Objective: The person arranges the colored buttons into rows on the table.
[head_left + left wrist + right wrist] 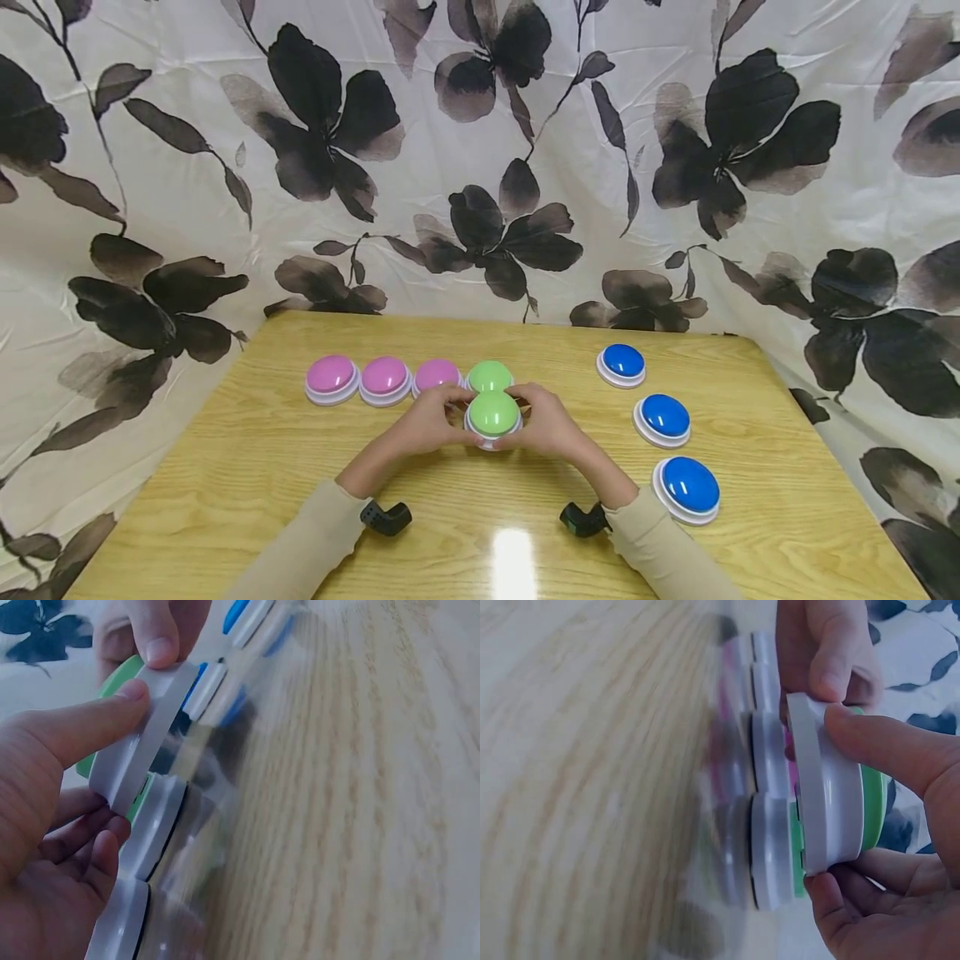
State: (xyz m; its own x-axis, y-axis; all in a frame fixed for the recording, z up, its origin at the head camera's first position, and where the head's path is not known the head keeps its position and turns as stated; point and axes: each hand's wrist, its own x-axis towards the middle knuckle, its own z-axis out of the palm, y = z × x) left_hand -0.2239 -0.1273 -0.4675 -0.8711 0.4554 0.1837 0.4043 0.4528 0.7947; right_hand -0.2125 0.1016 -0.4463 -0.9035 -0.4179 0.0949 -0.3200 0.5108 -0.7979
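The left hand [429,421] and right hand [550,421], equally near, pinched one green button [493,413] between them, the grip on its white base. Round, without a long axis, it was up off the table [225,492], just above the other green button [490,374]; contact was unclear. Blue buttons [665,415] lined the right edge; pink buttons [385,375] ran toward the far left corner. Flowered cloth [420,150] hung beyond the far edge.

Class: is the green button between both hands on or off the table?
Off: wrist views show the held button raised above the table.
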